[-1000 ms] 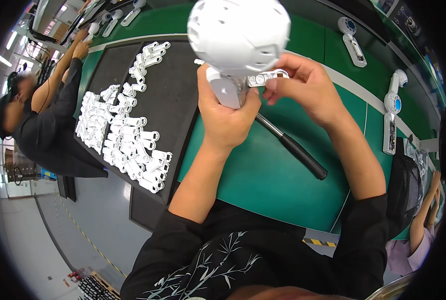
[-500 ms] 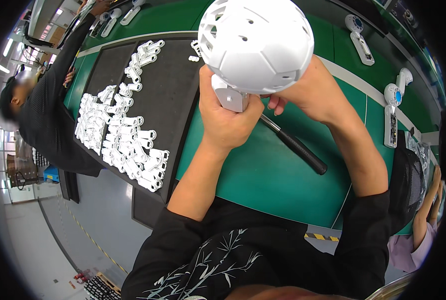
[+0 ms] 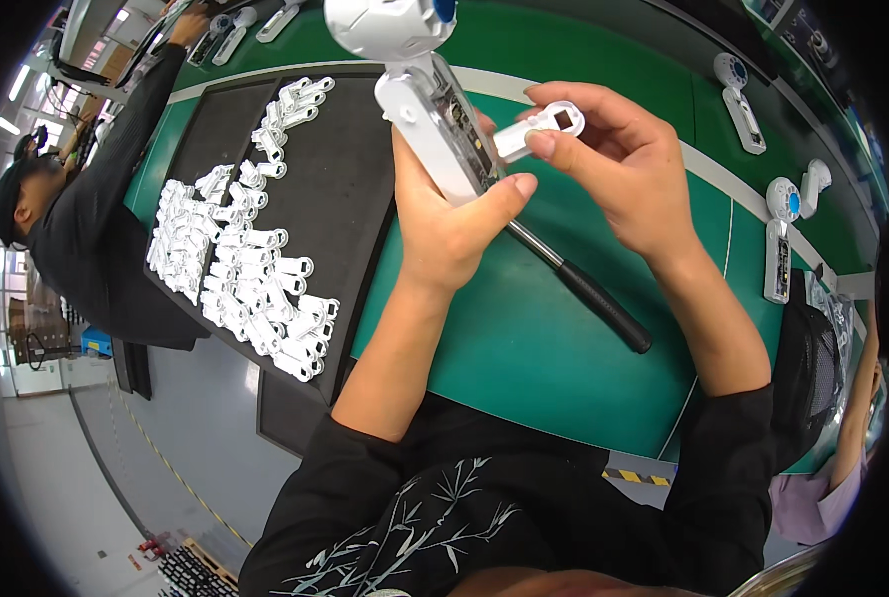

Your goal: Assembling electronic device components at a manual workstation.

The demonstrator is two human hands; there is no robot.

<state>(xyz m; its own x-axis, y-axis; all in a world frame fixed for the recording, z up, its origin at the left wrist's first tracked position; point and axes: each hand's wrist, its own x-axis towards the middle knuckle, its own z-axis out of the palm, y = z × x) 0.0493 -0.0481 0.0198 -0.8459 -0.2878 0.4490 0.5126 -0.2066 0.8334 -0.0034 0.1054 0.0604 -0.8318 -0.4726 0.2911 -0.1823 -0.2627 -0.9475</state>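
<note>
My left hand [image 3: 437,234] is closed around the handle of a white round-headed device [image 3: 413,104]. The handle's open side faces right and shows a circuit board inside. Between the thumb and fingers of my right hand [image 3: 632,169] is a small white plastic handle cover [image 3: 522,139]. It has a ring at one end with a dark square opening. Its other end is close beside the open handle; I cannot tell whether they touch. Below both hands lies a tool with a metal shaft and black grip [image 3: 604,306], its far end hidden by my left hand.
Many similar white covers [image 3: 255,289] lie heaped in a black tray [image 3: 335,189] at left. More round-headed devices [image 3: 778,234] stand along the green bench [image 3: 524,368] at right and far back. A black mesh bag [image 3: 808,368] is at right. Co-workers [image 3: 96,239] are on both sides.
The device has swung up and left, its head turned away so the open handle now shows. My right hand has come out from behind the head, holding the white cover.
</note>
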